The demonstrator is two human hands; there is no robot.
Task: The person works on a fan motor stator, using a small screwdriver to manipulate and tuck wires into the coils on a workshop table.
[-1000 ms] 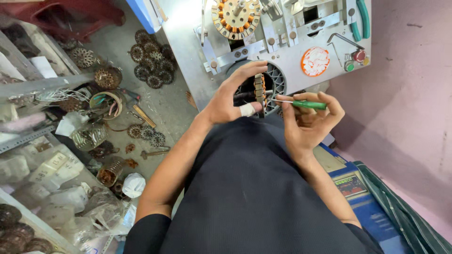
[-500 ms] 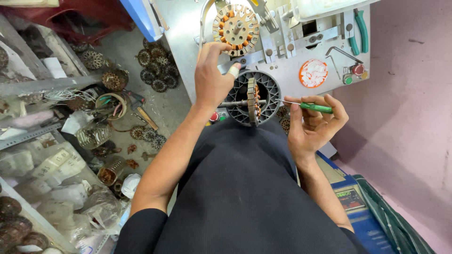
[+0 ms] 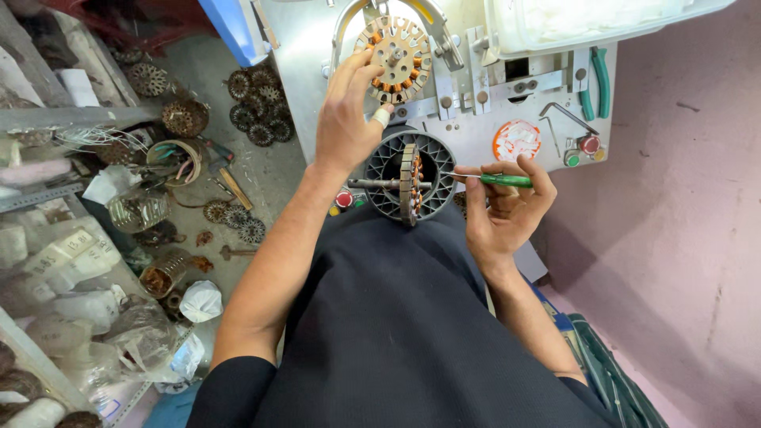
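Note:
My left hand reaches up to a copper-wound stator mounted on the grey winding machine. Its fingertips lie on the stator's left rim and its bandaged thumb sits just below the disc. My right hand pinches a green-handled pointed tool, whose metal tip points left. The tip ends beside a second stator on a steel shaft. That stator stands on edge in front of a grey ribbed round housing, above my dark-clothed lap.
Several loose stators and rotors lie on the dirty floor at left, with wire coils and shelves of bagged parts. A red-and-white round label, hex keys and green pliers sit on the machine panel. A pink wall stands at right.
My left hand let go of the stator in my lap and rose to the stator mounted on the machine. My right hand kept the green tool and stayed almost still.

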